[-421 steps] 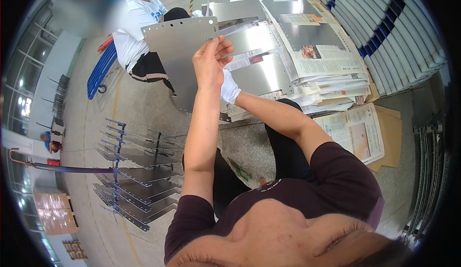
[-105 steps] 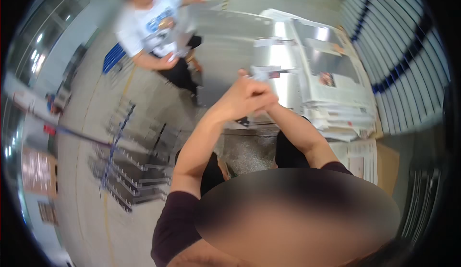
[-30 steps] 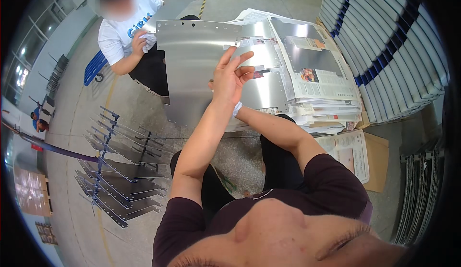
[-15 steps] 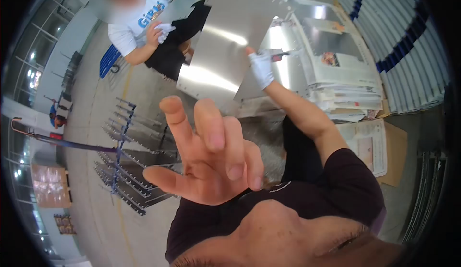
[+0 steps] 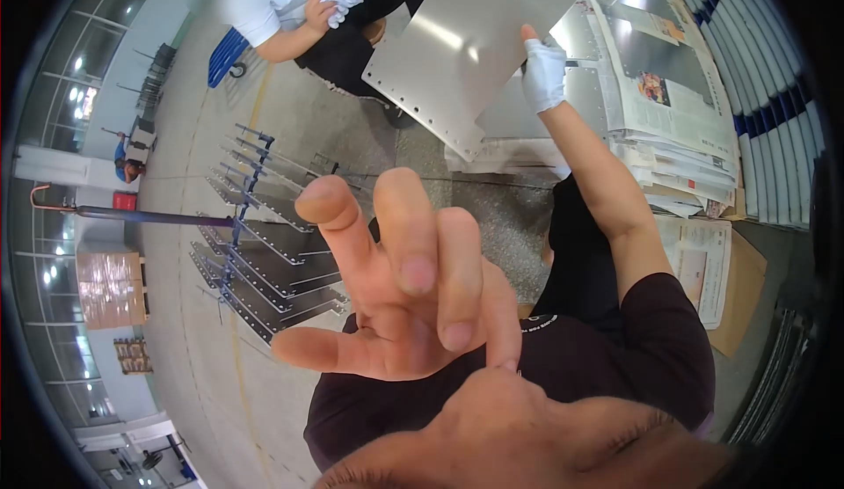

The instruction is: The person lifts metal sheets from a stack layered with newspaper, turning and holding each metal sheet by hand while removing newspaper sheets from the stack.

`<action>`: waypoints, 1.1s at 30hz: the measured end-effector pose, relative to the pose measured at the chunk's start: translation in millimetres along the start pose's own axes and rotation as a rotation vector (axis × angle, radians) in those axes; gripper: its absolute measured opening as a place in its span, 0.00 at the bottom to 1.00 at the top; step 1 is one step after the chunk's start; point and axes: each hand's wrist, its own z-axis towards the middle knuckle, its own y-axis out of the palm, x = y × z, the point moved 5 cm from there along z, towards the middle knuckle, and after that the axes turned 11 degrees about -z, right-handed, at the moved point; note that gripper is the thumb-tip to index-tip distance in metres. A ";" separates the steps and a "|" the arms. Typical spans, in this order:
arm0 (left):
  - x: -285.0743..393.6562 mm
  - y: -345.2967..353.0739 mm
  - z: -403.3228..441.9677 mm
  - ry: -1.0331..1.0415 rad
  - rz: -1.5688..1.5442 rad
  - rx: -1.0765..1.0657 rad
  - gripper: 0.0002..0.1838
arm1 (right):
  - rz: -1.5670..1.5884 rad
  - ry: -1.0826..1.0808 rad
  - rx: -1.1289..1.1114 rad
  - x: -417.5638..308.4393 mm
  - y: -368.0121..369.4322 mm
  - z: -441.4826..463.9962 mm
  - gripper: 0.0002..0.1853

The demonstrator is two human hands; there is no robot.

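Observation:
My left hand point(image 5: 404, 287) is bare and raised close to the camera, palm toward me. Its fingers are bent and spread, with nothing in them. My right hand point(image 5: 543, 71), in a white glove with the thumb tip bare, grips the edge of a shiny metal sheet point(image 5: 466, 49). The thumb lies on top of it; the other fingers are mostly hidden. Small holes run along the sheet's near edge. Under and beside it lies a stack of metal sheets interleaved with printed paper point(image 5: 673, 124).
Across from me a person in a white shirt point(image 5: 255, 5) holds a white glove point(image 5: 343, 1). To the left stands a rack point(image 5: 236, 216) of perforated metal plates point(image 5: 272, 282). Grey panels with blue strips point(image 5: 774, 120) line the right. Cardboard point(image 5: 743, 287) lies below the stack.
The view has shifted, so the sheet and my right hand appear higher and further right. The sheet's near edge has swung and shows its holes more clearly. My left hand stays raised.

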 end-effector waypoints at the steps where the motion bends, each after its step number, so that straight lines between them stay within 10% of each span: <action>1: 1.3 -0.8 0.1 0.000 0.011 -0.006 0.41 | 0.016 -0.001 -0.010 -4.3 0.1 -1.8 0.18; 33: 5.7 -2.4 -0.3 -0.051 0.054 -0.097 0.41 | 0.166 -0.054 -0.021 -19.6 -3.3 -3.7 0.12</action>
